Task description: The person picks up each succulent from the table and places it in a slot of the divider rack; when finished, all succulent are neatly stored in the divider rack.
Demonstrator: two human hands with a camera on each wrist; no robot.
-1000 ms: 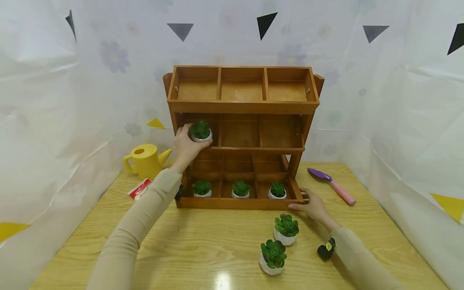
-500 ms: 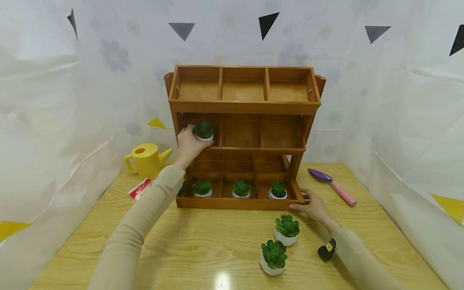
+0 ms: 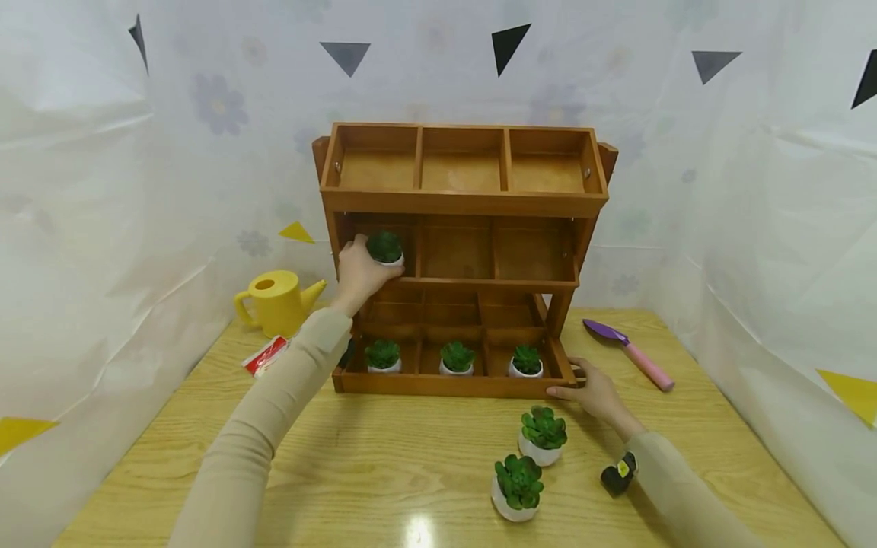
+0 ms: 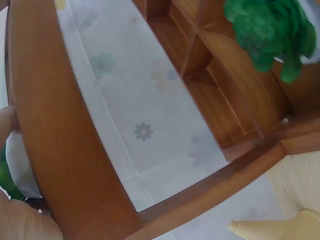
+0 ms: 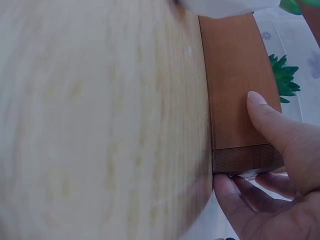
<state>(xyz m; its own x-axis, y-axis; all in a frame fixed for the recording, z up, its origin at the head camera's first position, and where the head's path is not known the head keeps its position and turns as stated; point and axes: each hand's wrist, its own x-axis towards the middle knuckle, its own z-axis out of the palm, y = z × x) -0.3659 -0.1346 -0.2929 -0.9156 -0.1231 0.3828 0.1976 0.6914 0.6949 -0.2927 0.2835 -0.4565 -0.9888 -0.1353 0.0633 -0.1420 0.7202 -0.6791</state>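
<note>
My left hand (image 3: 358, 275) grips a small potted succulent (image 3: 385, 247) by its white pot, thumb in front, at the left compartment of the middle tier of a brown wooden shelf (image 3: 462, 202). In the left wrist view, part of this white pot (image 4: 22, 165) shows behind the shelf board, between thumb and fingers. My right hand (image 3: 594, 390) holds the bottom tier's front right corner. The right wrist view shows its thumb (image 5: 265, 112) on the front board and the other fingers round the end. Three potted succulents (image 3: 456, 358) sit in the bottom tier's front compartments.
Two more potted succulents (image 3: 518, 487) stand on the wooden table (image 3: 384, 457), in front of the shelf at right. A yellow watering can (image 3: 277, 304) and a red-and-white packet (image 3: 266, 355) are at left. A purple trowel with a pink handle (image 3: 646, 365) lies at right.
My left hand has moved the potted succulent slightly right, deeper into the middle tier's left compartment. The right hand keeps its place on the shelf corner. The head view has shifted a little.
</note>
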